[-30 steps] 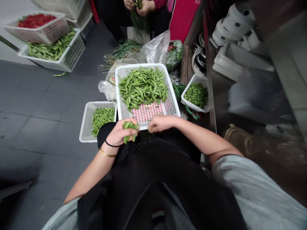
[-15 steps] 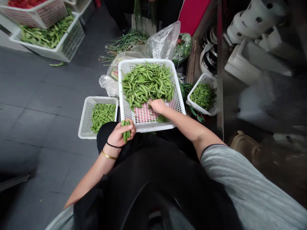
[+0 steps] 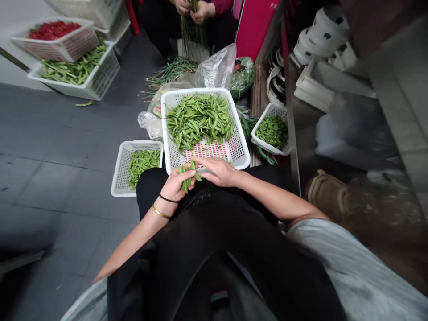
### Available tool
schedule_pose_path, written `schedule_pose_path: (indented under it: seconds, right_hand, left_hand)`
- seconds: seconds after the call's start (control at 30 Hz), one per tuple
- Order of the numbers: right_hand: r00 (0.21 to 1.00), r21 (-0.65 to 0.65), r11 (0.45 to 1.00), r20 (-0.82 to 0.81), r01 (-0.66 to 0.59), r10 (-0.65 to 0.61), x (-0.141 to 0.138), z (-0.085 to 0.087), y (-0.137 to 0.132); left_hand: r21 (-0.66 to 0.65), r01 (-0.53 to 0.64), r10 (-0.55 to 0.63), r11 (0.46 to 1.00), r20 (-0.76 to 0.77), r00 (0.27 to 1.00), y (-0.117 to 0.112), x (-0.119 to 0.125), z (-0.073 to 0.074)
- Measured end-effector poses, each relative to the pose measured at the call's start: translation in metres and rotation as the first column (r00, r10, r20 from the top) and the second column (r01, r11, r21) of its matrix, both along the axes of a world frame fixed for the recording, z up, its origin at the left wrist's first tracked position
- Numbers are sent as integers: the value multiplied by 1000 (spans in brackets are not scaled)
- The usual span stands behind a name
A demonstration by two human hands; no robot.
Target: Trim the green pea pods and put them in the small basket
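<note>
pods in hand over the lap

the floor (image 3: 50,147) is grey tile, with a steel counter (image 3: 334,133) along the right side. a big basket (image 3: 241,151) sits in front of the knees, its far half heaped with green pods and its near floor showing red mesh. to the far left, a crate (image 3: 100,82) holds long beans, and a tray (image 3: 72,44) of red chillies rests on top of it. a small basket (image 3: 118,178) stands just left of the big one, with pods along its right part. another small basket (image 3: 267,120) of greens sits to the right, by the counter. a clear bag (image 3: 216,67) lies behind the big basket. at the top edge, another person's hands (image 3: 192,9) hold green stalks.

the left hand (image 3: 175,185) is closed around a bunch of pods (image 3: 186,178), held above the lap at the big basket's near rim. the right hand (image 3: 217,171) meets it, fingers pinching one pod at the top of the bunch; the rest of that hand is loosely curled.
</note>
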State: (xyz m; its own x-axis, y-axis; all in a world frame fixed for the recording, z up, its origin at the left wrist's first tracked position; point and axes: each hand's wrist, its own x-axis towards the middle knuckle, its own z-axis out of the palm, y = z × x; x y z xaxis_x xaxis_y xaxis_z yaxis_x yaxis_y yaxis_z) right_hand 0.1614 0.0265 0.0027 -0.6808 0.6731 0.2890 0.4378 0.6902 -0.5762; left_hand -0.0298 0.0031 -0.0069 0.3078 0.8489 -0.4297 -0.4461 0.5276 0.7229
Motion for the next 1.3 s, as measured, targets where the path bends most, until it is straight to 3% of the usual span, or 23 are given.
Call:
schedule_pose_path:
  seconds: [0.13, 0.23, 0.33, 0.4, 0.47, 0.53, 0.57, 0.6, 0.63, 0.73, 0.8, 0.87, 0.93, 1.03, 1.13, 1.3]
  right_hand:
    - [981, 49, 989, 128, 141, -146, 2, 11, -12]
    - [969, 91, 992, 221, 88, -106, -3, 15, -15]
    - [983, -124, 991, 166, -52, 72, -5, 18, -11]
    - [966, -402, 891, 55, -211, 254, -3, 19, -7]
    - [933, -649, 694, -74, -312, 351, 2, 20, -2]
    - [931, -778, 537, -167, -327, 324, 10, 21, 4]
    - [942, -800, 510, -199, -315, 268, 15, 22, 8]
    - [956, -800, 525, -226, -292, 187, 22, 24, 11]
    - [966, -779, 577, -244, -245, 81, 28, 26, 15]
    - [956, -577, 816, -218, 34, -194, 39, 34, 16]
    - [974, -338, 927, -96, 161, -204, 34, 36, 7]
    - [990, -122, 985, 80, 122, -113, 19, 33, -7]
    - [980, 8, 999, 194, 44, -45, 2, 24, -19]
    - [976, 87, 996, 215, -3, -16, -14, 10, -25]
    - [986, 61, 998, 165, 6, -16, -12, 4, -22]
    - [989, -43, 999, 147, 16, -9, -2, 11, -23]
  left_hand:
    - [-18, -82, 82, 997, 4, 997, -3, 4, 8]
    - [-26, -105, 105, 994, -16, 994, -4, 6, 10]
    - [43, -72, 75, 996, -77, 994, -8, 5, 9]
    - [73, 35, -29, 997, -78, 997, -10, 4, 8]
    - [85, 143, -141, 986, -35, 989, -11, 0, 6]
    - [93, 219, -221, 971, 11, 975, -11, -5, 3]
    - [91, 253, -256, 963, 28, 966, -10, -7, 2]
    - [83, 287, -291, 954, 41, 956, -10, -10, 0]
    - [72, 316, -320, 946, 52, 946, -9, -13, -1]
    - [28, 321, -322, 947, 64, 945, -8, -16, -5]
    - [9, 245, -245, 970, 47, 968, -8, -13, -5]
    - [9, 150, -150, 989, 23, 988, -8, -7, -3]
    - [19, 81, -81, 997, 7, 997, -8, -2, -1]
    - [16, 48, -48, 999, 8, 999, -8, 1, 1]
    - [3, 36, -36, 999, 21, 999, -10, -2, -1]
    - [13, 4, -4, 1000, 32, 999, -9, -3, -3]
